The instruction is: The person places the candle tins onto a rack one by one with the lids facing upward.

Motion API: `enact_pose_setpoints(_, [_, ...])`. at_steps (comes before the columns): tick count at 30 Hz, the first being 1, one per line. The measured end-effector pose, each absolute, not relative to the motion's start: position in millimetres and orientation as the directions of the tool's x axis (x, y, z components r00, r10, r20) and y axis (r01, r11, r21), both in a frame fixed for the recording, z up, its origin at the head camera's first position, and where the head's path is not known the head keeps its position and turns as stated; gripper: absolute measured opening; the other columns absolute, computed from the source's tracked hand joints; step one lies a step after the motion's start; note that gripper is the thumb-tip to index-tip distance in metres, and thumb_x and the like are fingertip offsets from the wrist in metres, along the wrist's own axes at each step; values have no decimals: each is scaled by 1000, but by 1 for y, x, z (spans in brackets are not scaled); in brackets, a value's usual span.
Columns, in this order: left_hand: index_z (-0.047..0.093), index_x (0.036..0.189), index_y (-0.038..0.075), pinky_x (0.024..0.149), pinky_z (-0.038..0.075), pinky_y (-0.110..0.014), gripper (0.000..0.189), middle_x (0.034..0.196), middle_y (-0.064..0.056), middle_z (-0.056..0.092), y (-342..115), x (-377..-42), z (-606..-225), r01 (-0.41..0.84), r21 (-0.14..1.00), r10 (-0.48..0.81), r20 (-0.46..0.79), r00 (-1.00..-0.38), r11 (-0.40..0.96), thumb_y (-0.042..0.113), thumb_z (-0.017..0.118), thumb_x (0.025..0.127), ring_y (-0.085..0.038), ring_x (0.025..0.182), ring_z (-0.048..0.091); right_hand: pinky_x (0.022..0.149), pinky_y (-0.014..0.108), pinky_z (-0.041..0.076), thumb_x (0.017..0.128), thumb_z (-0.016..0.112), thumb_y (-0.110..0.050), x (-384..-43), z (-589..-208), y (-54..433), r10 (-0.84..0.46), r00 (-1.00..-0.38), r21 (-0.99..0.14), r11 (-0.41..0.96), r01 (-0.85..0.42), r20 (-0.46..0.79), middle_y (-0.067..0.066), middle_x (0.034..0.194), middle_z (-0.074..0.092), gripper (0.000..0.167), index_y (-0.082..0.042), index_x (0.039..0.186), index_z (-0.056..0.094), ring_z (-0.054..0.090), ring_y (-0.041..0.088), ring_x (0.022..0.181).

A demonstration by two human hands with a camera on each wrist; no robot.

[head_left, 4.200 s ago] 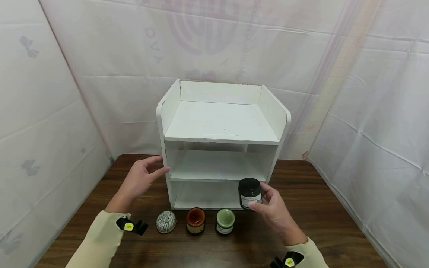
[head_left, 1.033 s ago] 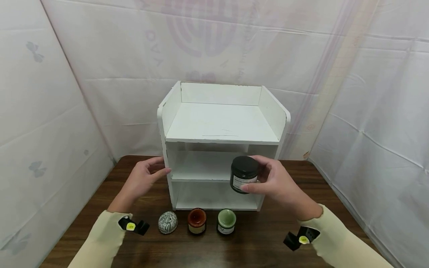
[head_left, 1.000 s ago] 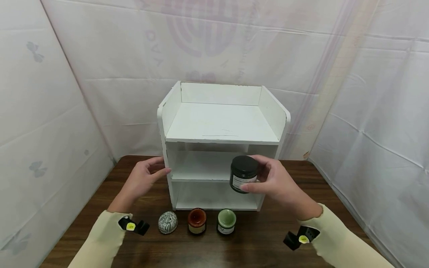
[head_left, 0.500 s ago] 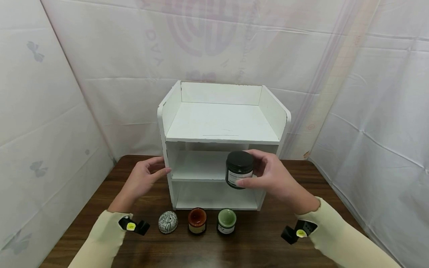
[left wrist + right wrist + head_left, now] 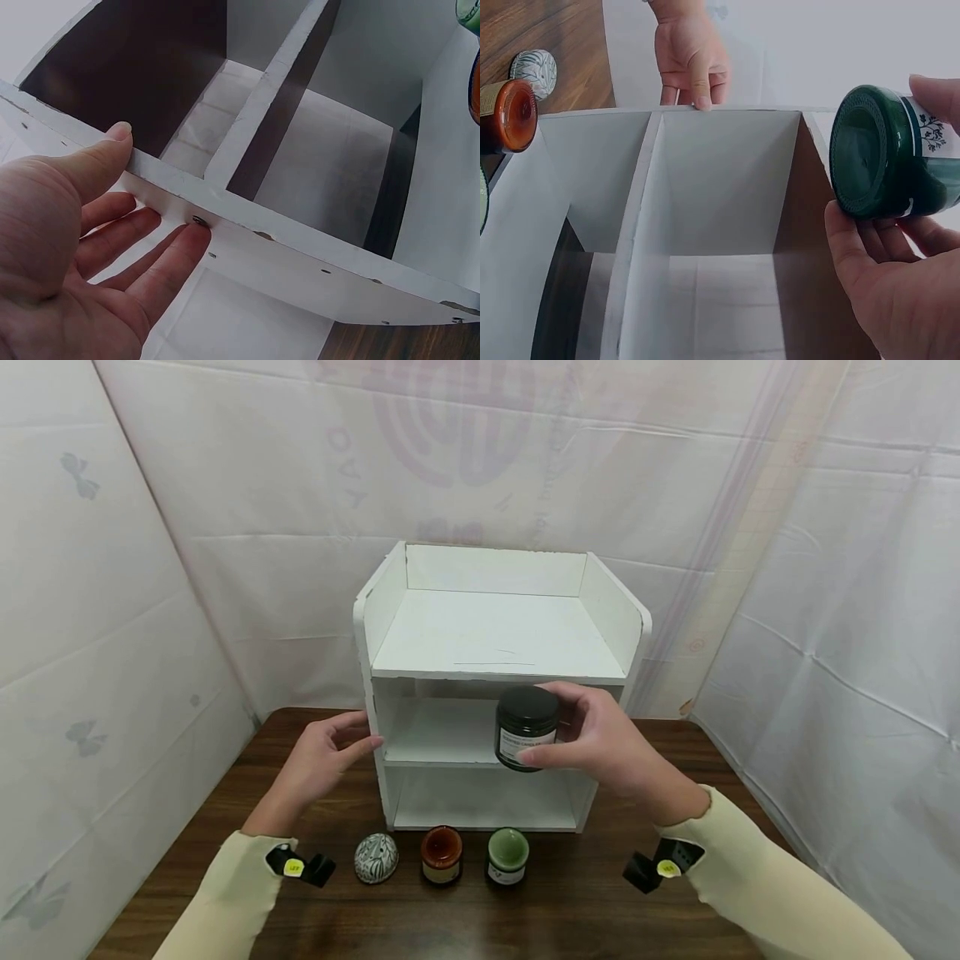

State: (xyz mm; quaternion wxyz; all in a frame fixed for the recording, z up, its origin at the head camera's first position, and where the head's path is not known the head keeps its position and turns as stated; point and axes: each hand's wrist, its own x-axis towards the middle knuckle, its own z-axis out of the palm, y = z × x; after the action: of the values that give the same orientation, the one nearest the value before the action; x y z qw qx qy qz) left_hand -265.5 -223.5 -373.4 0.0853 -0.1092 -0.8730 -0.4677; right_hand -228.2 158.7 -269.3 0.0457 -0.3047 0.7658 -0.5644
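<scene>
Right hand (image 5: 596, 735): spread to the width of the jar (image 5: 527, 728), gripping it
Jar: aloft (roughly upright) before the middle shelf (image 5: 442, 731)
Left hand (image 5: 318, 760): loosely spread, touching the side of the rack (image 5: 495, 631)

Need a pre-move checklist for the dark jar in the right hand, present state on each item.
1. Right hand grips the dark jar, thumb across its label: ok.
2. Jar roughly upright, lid up, in the head view: ok.
3. Left hand at the left side panel of the white shelf unit, thumb at the front edge: ok.
4. Middle shelf fully visible in the head view: not ok, the jar and right hand cover part of it.
5. Amber jar, green jar and patterned dome apart from one another: ok.
6. Gap between jar and middle shelf's front edge: cannot tell.
</scene>
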Motion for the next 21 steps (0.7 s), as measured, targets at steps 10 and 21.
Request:
enact_pose_setpoints(10, [59,144,13,93,57,-49,59,135,-15,68,-223,-268,-376,264,803,114,241,-964,535,44,71,96,-35,122,65,85,33,60,78,88,-10,-229,-259,148,-549,-790,-887,174,-428,274,11,122,69,60,-10,133,63,69,25,101])
enact_pose_setpoints(21, [57,146,14,94,57,-50,61,136,-14,67,-225,-269,-377,266,797,112,245,-963,543,46,71,96,-35,124,64,86,37,60,79,88,-13,-231,-250,132,-567,-785,-888,191,-419,249,10,118,71,55,-14,129,65,70,26,103])
